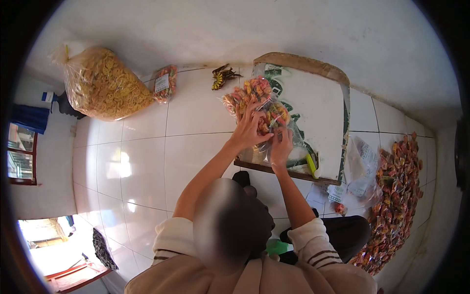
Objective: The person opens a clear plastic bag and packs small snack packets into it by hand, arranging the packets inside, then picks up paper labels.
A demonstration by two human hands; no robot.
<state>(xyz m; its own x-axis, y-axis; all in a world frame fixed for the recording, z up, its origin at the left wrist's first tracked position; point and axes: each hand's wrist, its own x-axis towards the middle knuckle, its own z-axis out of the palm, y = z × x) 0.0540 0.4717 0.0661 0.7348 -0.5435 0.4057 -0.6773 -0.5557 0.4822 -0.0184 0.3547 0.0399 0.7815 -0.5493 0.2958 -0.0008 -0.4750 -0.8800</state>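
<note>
A clear plastic bag of red and yellow curly snacks (279, 113) lies over the left part of a low white-topped table (323, 108). My left hand (251, 126) is curved over the bag with its fingers gripping the plastic. At the bag's near edge my right hand (281, 146) has its fingers closed on the film. More snacks in clear plastic (258, 88) sit just beyond my left hand; whether they are one bag or several I cannot tell. A lime-green tool, perhaps a stapler (312, 165), rests by the table's near edge, right of my right hand.
A large bag of pale ring-shaped snacks (108, 85) stands by the wall at left, beside a small labelled snack pack (165, 83). Bananas (223, 77) lie near the wall. Empty plastic bags (361, 171) and a long heap of packed snacks (399, 186) cover the right floor.
</note>
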